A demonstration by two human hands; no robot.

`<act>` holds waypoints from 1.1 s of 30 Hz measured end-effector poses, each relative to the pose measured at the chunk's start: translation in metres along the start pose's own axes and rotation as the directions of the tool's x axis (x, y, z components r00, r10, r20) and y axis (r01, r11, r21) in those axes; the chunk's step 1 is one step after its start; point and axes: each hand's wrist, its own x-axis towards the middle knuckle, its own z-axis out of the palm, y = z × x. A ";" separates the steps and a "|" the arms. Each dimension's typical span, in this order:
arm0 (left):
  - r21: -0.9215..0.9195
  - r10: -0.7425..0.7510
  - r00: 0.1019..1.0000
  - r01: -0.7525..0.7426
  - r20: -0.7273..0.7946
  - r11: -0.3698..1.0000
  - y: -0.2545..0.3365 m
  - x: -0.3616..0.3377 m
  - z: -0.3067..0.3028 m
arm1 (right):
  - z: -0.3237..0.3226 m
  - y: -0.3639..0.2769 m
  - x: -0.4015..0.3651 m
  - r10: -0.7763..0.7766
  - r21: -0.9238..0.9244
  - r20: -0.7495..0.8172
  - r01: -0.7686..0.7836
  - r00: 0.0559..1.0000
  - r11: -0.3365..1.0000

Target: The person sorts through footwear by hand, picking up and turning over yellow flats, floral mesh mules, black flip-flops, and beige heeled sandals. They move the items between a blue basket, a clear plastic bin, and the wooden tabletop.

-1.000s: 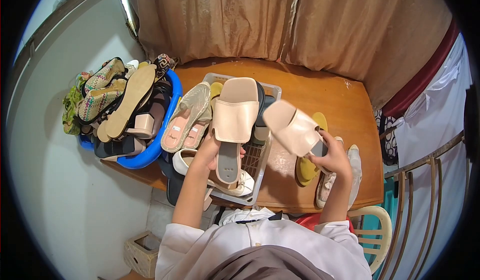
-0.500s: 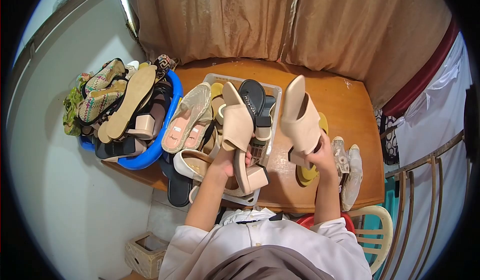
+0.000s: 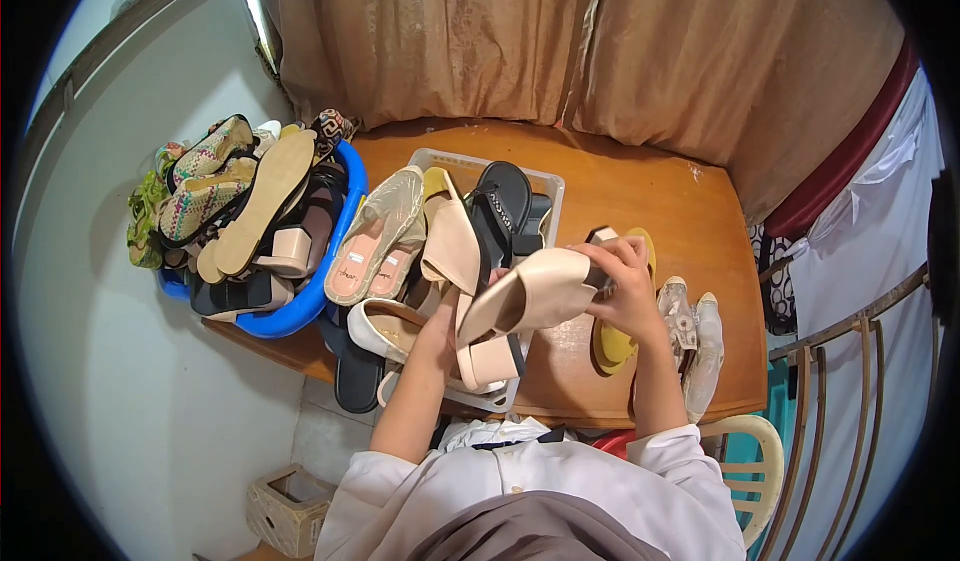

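Note:
My left hand (image 3: 438,329) is closed around a beige block-heeled mule (image 3: 452,251), its heel pointing toward me; the fingers are partly hidden behind the shoe. A matching beige mule (image 3: 548,291) lies sideways across the first, its open toe aimed left and toward me. My right hand (image 3: 630,283) grips this second mule near its heel end. Under both hands is a clear plastic tray (image 3: 556,193) of shoes, among them a black braided-strap sandal (image 3: 503,201), plastic-wrapped pink-soled flats (image 3: 372,246) and a white-edged shoe (image 3: 385,329).
A blue basin (image 3: 352,176) heaped with sandals stands at the left. Right of the tray, a yellow sandal (image 3: 612,349) and plastic-wrapped shoes (image 3: 706,356) lie on the wooden table (image 3: 680,201). A cream plastic chair (image 3: 765,461) and wooden rails (image 3: 850,411) are at the right.
My right hand has turned its mule from upright to sideways and brought it left, over the other mule. The left mule has tilted and shifted slightly left.

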 end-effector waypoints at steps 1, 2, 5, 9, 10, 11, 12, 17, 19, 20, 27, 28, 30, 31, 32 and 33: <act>0.018 -0.029 0.999 0.030 -0.032 0.999 0.000 -0.009 0.015 | -0.001 0.002 0.002 -0.036 -0.024 0.014 0.036 0.999 0.999; 0.138 -0.079 0.990 0.062 0.121 0.989 -0.002 0.019 -0.011 | -0.002 0.004 0.004 -0.071 -0.047 0.029 0.072 0.997 0.996; 0.189 -0.151 0.971 0.115 0.186 0.975 -0.010 0.052 -0.040 | -0.005 0.001 0.010 -0.153 -0.094 0.023 0.155 0.988 0.984; 0.324 -0.230 0.972 0.204 0.046 0.924 -0.009 0.057 -0.035 | -0.002 0.008 0.013 -0.266 -0.121 -0.036 0.260 0.963 0.958; 0.407 -0.235 0.972 0.221 -0.015 0.886 -0.009 0.058 -0.032 | -0.001 0.009 0.014 -0.306 -0.145 -0.064 0.294 0.950 0.945; 0.342 -0.225 0.967 0.173 0.119 0.924 -0.012 0.061 -0.032 | -0.001 0.010 0.015 -0.346 -0.170 -0.091 0.328 0.934 0.929; 0.349 -0.298 0.914 0.194 0.274 0.917 -0.008 0.056 -0.030 | -0.001 0.011 0.016 -0.360 -0.160 -0.144 0.337 0.922 0.928; 0.433 -0.448 0.740 0.233 0.502 0.871 0.001 0.050 -0.032 | -0.003 0.016 0.019 -0.294 0.004 -0.324 0.312 0.899 0.950; 0.407 -0.457 0.709 0.256 0.538 0.877 0.001 0.048 -0.026 | -0.003 0.016 0.018 -0.262 0.068 -0.294 0.293 0.919 0.954; 0.404 -0.460 0.703 0.262 0.543 0.877 0.001 0.047 -0.023 | -0.002 0.016 0.018 -0.324 0.052 -0.232 0.344 0.917 0.938; 0.298 -0.364 0.860 0.264 0.358 0.917 -0.020 0.045 -0.028 | 0.008 0.003 0.022 -0.525 -0.013 0.065 0.527 0.849 0.850; 0.291 -0.357 0.866 0.261 0.351 0.920 -0.022 0.045 -0.028 | 0.009 0.003 0.021 -0.520 0.001 0.067 0.521 0.851 0.853; 0.285 -0.360 0.862 0.266 0.356 0.921 -0.023 0.049 -0.023 | 0.011 0.003 0.021 -0.508 0.020 0.083 0.508 0.858 0.861; 0.282 -0.359 0.863 0.267 0.356 0.921 -0.025 0.050 -0.022 | 0.011 0.003 0.020 -0.498 0.025 0.096 0.498 0.862 0.867; 0.280 -0.356 0.864 0.266 0.355 0.923 -0.026 0.051 -0.021 | 0.012 0.002 0.020 -0.488 0.032 0.110 0.488 0.866 0.872; 0.279 -0.353 0.868 0.263 0.351 0.924 -0.027 0.052 -0.021 | 0.013 -0.001 0.019 -0.462 -0.006 0.067 0.463 0.884 0.886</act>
